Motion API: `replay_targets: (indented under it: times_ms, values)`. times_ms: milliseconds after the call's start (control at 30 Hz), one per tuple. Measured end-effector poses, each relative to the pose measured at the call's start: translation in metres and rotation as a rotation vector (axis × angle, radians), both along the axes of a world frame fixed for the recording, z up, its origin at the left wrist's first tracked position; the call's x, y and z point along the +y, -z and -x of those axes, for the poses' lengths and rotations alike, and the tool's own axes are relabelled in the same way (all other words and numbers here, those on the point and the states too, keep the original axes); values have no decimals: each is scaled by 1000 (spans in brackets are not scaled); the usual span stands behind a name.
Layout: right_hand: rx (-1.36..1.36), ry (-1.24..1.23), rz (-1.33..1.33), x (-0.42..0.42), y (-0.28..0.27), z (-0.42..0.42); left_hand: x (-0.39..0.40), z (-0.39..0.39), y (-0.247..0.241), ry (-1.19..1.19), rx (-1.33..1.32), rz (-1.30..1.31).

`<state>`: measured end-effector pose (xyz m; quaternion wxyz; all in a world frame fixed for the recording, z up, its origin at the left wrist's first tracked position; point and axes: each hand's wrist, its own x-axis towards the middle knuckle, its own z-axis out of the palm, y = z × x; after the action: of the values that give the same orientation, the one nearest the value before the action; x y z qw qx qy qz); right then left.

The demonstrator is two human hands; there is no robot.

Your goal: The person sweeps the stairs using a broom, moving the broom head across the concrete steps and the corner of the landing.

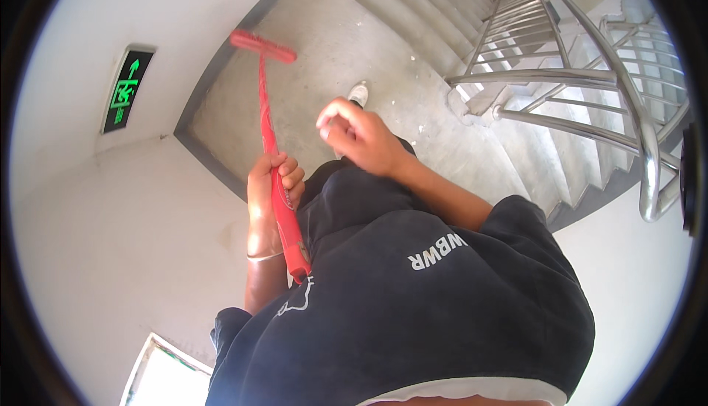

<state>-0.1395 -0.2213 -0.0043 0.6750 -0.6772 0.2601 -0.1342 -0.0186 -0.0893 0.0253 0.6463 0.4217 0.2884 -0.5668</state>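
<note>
My left hand (275,180) is wrapped around the handle of a red long-handled mop or broom (267,118). Its lower end comes up close to my dark T-shirt, and the handle slants away from me past my fist. At the far end, a red crosswise head (264,46) is near the foot of the left wall; whether it touches the floor I cannot tell. My right hand (357,138) is in front of my waist, beside the handle but apart from it. Its fingers are loosely curled, a gap shows between thumb and fingers, and no object is visible in it.
I stand on a concrete landing (326,35). Stairs (409,2) rise ahead, and another flight (531,157) lies to the right. A stainless steel railing (630,90) separates them. A green exit sign (127,88) hangs on the left wall, with a bright window (166,378) at lower left.
</note>
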Motion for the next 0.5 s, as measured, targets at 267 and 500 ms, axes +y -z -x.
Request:
replay_targets:
  times_ms: [267,500]
  values:
    - [-466,-540,320,54,-100,-1,80,22,10,-162,-39,-21]
    - [-717,-627,297,73,-91,-8,82,29,33,-135,187,94]
